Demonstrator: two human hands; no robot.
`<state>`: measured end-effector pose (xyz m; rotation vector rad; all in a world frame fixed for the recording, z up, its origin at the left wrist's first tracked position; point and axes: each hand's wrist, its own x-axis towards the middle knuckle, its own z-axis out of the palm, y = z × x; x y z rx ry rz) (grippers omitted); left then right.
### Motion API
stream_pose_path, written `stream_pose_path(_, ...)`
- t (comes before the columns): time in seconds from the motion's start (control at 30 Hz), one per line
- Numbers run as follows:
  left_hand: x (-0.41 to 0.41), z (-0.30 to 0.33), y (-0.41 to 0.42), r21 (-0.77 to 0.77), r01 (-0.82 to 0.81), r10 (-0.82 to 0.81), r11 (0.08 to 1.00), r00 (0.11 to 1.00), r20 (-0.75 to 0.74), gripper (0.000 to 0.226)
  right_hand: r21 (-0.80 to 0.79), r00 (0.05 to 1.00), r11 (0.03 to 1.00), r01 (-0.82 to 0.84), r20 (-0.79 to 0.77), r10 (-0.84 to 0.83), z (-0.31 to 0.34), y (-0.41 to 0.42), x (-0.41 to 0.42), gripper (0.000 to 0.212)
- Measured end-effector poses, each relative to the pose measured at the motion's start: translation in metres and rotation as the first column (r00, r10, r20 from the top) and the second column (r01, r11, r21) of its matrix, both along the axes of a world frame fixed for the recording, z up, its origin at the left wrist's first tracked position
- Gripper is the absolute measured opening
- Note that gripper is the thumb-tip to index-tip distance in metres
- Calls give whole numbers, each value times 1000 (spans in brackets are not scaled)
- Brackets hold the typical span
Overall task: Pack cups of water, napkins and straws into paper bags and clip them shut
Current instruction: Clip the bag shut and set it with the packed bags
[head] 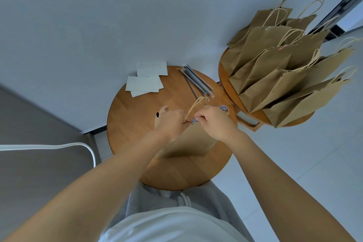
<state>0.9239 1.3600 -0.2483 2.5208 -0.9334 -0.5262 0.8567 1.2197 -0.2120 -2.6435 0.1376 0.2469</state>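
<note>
Both forearms reach to the paper bag [188,141] on the round surface [137,112]: left hand [170,122] pinches its top closed, right hand [214,122] pinches a clip [193,122]. Clipping step; next, the clip likely needs pushing fully over the edge.

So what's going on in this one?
A person stands at a round wooden table, both hands at the top of a paper bag. The left hand pinches the mouth together while the right hand works a small clip onto it. Napkins and wrapped straws lie behind; finished bags crowd the second table.
</note>
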Motion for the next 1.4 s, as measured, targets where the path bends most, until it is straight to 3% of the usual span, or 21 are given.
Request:
stream_pose_path(0.47,3,-3,3,-76,24,-26,997,999,-27,23,-290,998,955,-56,16,63,-15,11,-4,24)
stream_pose_path(0.73,6,-2,2,-83,23,-20,996,999,26,21,-301,991,949,-95,-123,60,-31,14,-22,64)
stream_pose_path(0.8,11,1,2,-104,23,-21,994,1000,11,18,-125,999,992,-29,-34,25,-34,11,-30,60)
stream_pose_path(0.87,15,4,3,-96,21,-23,995,1000,-14,16,83,965,990,111,227,-128,-36,8,-39,41)
stream_pose_path(0.93,19,7,7,31,96,-97,995,995,38,21,103,872,964,246,411,-266,-37,2,-41,26)
stream_pose_path(0.97,21,7,9,148,148,-161,978,984,78,23,63,864,954,292,411,-291,-38,-2,-39,32)
stream_pose_path(1.07,27,10,12,395,193,-252,898,962,102,29,-257,960,935,246,201,-197,-40,-12,-24,53)
stream_pose_path(1.13,30,9,11,404,210,-257,890,964,67,30,-399,983,902,161,143,-113,-38,-15,-13,41)
stream_pose_path(1.3,31,11,6,377,212,-252,902,966,61,34,-383,998,924,12,-46,-32,-32,-25,-2,20)
stream_pose_path(1.4,38,19,-2,344,221,-254,913,966,54,34,-295,997,953,70,-1,-73,-30,-34,-10,20)
